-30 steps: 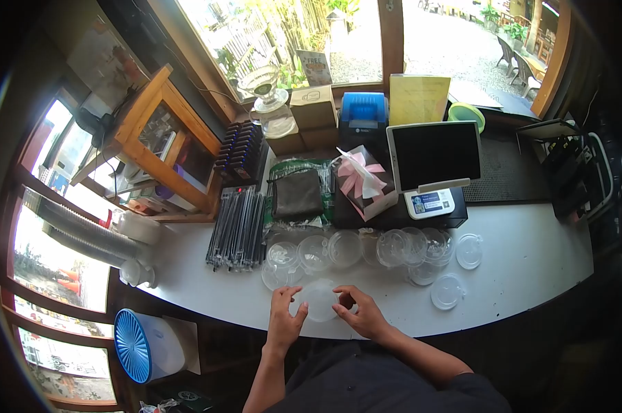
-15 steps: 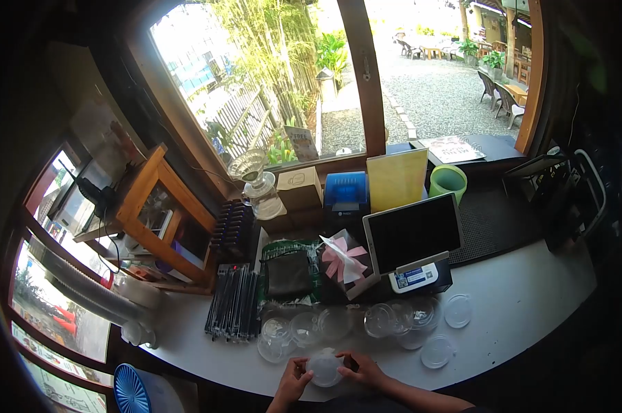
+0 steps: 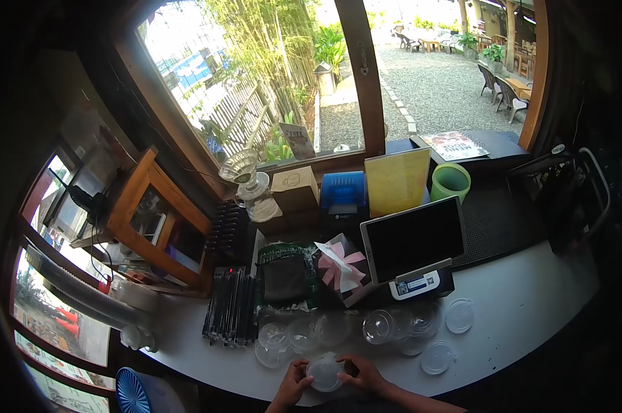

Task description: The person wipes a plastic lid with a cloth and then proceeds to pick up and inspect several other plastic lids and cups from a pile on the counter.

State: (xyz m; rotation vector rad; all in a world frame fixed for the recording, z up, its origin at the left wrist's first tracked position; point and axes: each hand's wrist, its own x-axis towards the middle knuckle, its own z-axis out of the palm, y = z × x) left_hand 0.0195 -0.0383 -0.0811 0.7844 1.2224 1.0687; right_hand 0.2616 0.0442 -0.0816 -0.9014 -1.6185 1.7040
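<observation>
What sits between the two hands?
A clear lid, with the left hand and right hand at its opposite edges; the head view shows it.

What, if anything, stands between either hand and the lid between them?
Nothing visible: the left hand and right hand are at opposite edges of the lid. The other lids lie farther off, not in between.

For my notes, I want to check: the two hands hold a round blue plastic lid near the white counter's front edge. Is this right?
The colour is wrong: the head view shows the left hand and right hand holding a round translucent plastic lid near the front edge of the white counter.
</observation>
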